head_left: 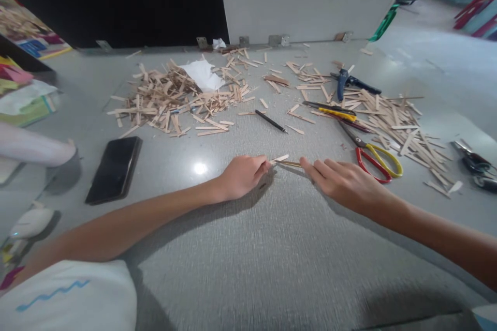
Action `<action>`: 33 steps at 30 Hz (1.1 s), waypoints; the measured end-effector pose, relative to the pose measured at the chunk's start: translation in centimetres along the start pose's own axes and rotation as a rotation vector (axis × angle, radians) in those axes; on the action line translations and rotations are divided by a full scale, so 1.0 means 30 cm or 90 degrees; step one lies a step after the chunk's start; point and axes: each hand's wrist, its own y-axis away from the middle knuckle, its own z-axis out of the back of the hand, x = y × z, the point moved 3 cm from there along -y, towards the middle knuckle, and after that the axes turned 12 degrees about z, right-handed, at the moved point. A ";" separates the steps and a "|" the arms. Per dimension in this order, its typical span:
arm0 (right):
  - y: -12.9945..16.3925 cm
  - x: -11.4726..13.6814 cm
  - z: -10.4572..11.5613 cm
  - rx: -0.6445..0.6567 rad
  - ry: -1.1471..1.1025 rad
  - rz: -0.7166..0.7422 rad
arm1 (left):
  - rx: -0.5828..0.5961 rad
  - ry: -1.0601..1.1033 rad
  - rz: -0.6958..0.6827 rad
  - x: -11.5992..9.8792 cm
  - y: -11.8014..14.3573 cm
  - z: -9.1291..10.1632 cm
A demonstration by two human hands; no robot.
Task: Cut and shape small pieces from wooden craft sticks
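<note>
My left hand (243, 176) rests on the grey table (272, 248) with its fingers pinched on a short wooden stick piece (280, 158). My right hand (341, 182) lies flat just to the right, its fingertips touching a thin stick (290, 164) that runs between both hands. Red and yellow scissors (375, 159) lie just beyond my right hand. A black pencil (271, 121) lies farther back.
Heaps of cut wooden sticks lie at back left (171, 101) and at right (396, 124). A black phone (114, 168) lies at left. A yellow cutter (334, 110), blue pliers (344, 83) and another tool (471, 160) sit at right. White paper (202, 75) rests on the pile.
</note>
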 end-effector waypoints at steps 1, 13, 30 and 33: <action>-0.009 -0.001 0.005 0.024 -0.022 -0.014 | -0.004 -0.004 0.002 -0.001 0.001 -0.002; -0.158 -0.042 0.003 0.255 -0.512 -0.255 | -0.040 -0.017 -0.013 -0.001 0.011 -0.018; -0.208 0.055 -0.001 0.093 -0.027 -0.083 | -0.034 0.053 -0.008 0.010 -0.009 -0.025; -0.146 -0.012 -0.071 0.040 -0.014 -0.005 | -0.042 0.076 0.004 0.009 -0.008 -0.031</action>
